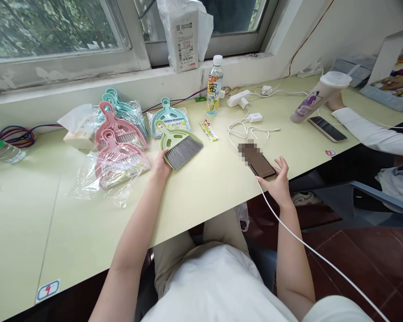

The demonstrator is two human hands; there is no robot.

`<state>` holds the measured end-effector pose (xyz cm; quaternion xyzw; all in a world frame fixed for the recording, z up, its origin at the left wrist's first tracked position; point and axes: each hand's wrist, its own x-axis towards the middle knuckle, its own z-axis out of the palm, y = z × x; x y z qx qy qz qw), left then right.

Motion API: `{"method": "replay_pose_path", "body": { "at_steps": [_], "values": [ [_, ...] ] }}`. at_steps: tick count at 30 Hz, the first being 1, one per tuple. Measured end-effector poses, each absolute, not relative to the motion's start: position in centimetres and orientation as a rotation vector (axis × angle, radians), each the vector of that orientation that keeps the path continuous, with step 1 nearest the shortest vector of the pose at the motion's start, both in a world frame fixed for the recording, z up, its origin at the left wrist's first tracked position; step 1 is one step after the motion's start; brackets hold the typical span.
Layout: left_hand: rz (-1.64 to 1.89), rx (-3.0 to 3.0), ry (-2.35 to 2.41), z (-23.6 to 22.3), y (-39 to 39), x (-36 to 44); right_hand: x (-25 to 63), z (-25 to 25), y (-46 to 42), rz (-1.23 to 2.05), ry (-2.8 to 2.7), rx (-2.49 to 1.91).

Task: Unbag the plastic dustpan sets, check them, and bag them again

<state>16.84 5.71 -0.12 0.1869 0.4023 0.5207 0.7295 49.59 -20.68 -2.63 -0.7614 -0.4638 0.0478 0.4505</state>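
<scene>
Brush (185, 152), seated in its green pan (165, 138), lies on the table (201, 192) nearer the person than the bottle (215, 87) and to its left. The left hand (161, 164) has its fingers closed on the near left edge of the pair, so the bristles spread out just right of its fingertips and the looped handle points away, up and left. The right hand (278, 181), nearer the person than the bottle and to its right, has thumb and fingers parted around the near end of the dark phone (263, 166); how firmly it grips cannot be told.

The bristles are straight, dense and grey; the pan is smooth, matte plastic with rounded cut-outs. Left of the bottle are a teal pan (169, 117) in film and, farther left, pink pans (112, 127) in crinkled, glossy clear wrap. A slim printed packet (208, 130) lies just in front of the bottle. Right of it are a boxy white adapter (238, 98) and a loosely coiled white cable (237, 129). Well to its right, a tapered cup (319, 96) leans beside another person's hand (336, 102).
</scene>
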Motion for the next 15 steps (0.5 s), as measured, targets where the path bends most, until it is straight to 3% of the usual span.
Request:
{"method": "replay_pose_path", "body": {
  "at_steps": [9, 15],
  "values": [
    [1.140, 0.408, 0.866, -0.1, 5.7, 16.8, 52.0, -3.1, -20.4, -0.001, -1.216, -1.961],
    [1.144, 0.461, 0.832, -0.7, 6.0, 16.8, 46.0, -5.1, -26.3, -0.574, -0.920, -2.030]
  ]
}}
